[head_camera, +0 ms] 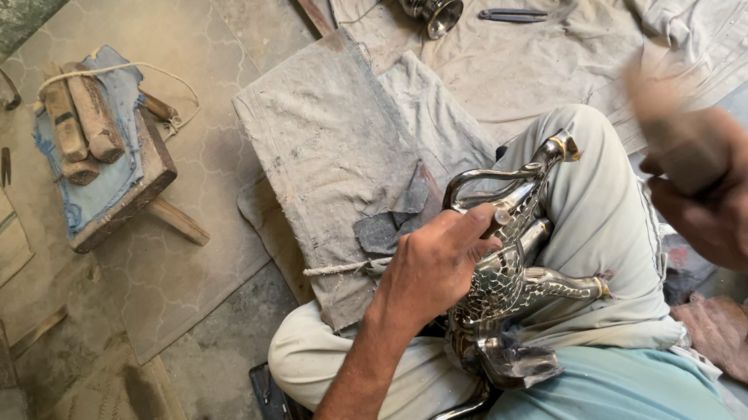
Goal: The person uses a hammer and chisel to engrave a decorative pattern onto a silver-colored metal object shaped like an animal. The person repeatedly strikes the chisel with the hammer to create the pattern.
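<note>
Silver patterned metal jug (508, 284), curved handle, on lap

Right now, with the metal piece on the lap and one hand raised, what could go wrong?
1. The left hand pins a small tool against the ornate silver vessel, fingers close to the tip; a strike from the blurred object in the raised right hand could catch them.
2. The vessel rests only on the person's lap, so it might shift under force.
</note>
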`<state>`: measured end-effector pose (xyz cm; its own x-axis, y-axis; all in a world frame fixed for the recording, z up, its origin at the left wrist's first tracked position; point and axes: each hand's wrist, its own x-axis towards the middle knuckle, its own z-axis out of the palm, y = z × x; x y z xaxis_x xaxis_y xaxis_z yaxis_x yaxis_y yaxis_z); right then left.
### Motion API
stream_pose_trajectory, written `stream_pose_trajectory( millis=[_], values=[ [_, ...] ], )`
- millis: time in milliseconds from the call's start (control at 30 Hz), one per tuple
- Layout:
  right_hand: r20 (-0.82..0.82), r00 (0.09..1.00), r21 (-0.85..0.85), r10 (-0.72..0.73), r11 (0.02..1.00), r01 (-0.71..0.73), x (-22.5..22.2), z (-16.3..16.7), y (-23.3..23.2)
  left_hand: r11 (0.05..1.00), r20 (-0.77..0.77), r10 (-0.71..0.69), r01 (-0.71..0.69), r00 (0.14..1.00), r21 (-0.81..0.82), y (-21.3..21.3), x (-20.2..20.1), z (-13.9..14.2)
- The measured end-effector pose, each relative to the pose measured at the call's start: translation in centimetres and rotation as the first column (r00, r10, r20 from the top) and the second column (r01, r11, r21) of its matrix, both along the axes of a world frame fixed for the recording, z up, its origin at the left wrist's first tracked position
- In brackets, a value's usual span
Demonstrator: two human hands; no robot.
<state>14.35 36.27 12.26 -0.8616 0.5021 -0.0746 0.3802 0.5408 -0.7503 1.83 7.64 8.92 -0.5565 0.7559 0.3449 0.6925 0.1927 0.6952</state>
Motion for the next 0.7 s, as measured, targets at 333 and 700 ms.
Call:
stream_pose_trajectory(
  millis=[333, 700],
  values=[
    [-0.046, 0.985, 0.569, 0.167, 0.815, -0.111, 0.5, 0.2, -1.2, 1.000, 0.013, -0.009, 0.009, 1.000, -0.007, -0.1, -0.2, 0.2],
    [-0.045, 0.979, 0.703, 0.200, 0.702, -0.111, 1.5, 0.0, -2.3, 0.998, 0.020, -0.049, 0.049, 0.999, -0.031, 0.2, -0.6, -0.5]
  ],
)
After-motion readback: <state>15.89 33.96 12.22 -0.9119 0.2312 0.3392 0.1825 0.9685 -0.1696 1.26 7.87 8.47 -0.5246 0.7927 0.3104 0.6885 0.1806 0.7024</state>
